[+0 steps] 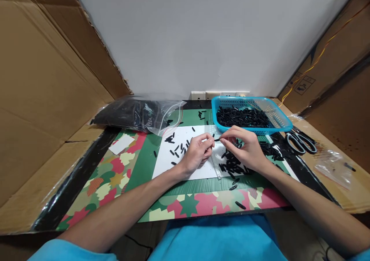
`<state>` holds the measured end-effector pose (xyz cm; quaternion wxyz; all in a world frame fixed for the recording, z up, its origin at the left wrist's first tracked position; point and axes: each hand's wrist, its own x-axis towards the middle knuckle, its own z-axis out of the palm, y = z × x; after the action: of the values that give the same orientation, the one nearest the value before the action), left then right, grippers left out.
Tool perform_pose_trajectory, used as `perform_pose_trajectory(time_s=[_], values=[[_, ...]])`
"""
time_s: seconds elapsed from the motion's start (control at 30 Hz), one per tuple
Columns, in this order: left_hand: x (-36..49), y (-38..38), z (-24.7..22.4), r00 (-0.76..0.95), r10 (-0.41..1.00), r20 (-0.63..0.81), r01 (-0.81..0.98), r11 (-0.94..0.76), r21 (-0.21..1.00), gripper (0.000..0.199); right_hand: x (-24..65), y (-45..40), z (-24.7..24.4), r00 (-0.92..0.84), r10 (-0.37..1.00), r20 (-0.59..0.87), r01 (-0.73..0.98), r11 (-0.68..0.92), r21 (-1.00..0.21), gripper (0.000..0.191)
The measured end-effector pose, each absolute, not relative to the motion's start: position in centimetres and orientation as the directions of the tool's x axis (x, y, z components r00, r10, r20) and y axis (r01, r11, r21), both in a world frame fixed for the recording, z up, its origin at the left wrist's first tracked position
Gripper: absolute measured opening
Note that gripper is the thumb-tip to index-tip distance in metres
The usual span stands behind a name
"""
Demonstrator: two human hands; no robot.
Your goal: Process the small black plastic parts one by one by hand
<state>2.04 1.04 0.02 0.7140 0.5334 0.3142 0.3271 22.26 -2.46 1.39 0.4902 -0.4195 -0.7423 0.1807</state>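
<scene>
Over the white sheet (164,161), my left hand (199,152) and my right hand (245,148) face each other with their fingertips close together. A small, slim black piece (217,139) spans the gap, one end pinched by each hand. The left fingers are curled in; the right thumb and forefinger meet at the tip. Below my right hand lies a pile of similar black pieces (231,163), and several loose ones (182,148) are scattered left of my left hand. A narrow clear strip (216,166) lies between the hands.
A blue basket (280,124) of black pieces stands at the back right, scissors (300,142) beside it. Back left lies a zip bag (127,112) of dark contents. A small clear bag (332,168) rests far right. Cardboard walls (52,53) flank the table.
</scene>
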Motion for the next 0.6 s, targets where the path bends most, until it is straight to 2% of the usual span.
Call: perform_pose_trajectory(time_s=[0.17, 0.43, 0.6], values=[[2.01, 0.86, -0.14, 0.604, 0.792, -0.087, -0.129, 0.205, 0.97, 0.044, 22.16, -2.42, 1.48, -0.135, 0.838, 0.529, 0.392, 0.536, -0.748, 0.02], [2.07, 0.72, -0.25, 0.529, 0.845, 0.075, -0.182, 0.026, 0.983, 0.047, 22.3, -2.11, 1.37, -0.202, 0.883, 0.424, 0.384, 0.47, -0.795, 0.029], [2.16, 0.34, -0.12, 0.495, 0.865, 0.087, -0.154, -0.011, 0.988, 0.045, 22.12, -2.28, 1.51, -0.171, 0.902, 0.397, 0.382, 0.432, -0.817, 0.037]])
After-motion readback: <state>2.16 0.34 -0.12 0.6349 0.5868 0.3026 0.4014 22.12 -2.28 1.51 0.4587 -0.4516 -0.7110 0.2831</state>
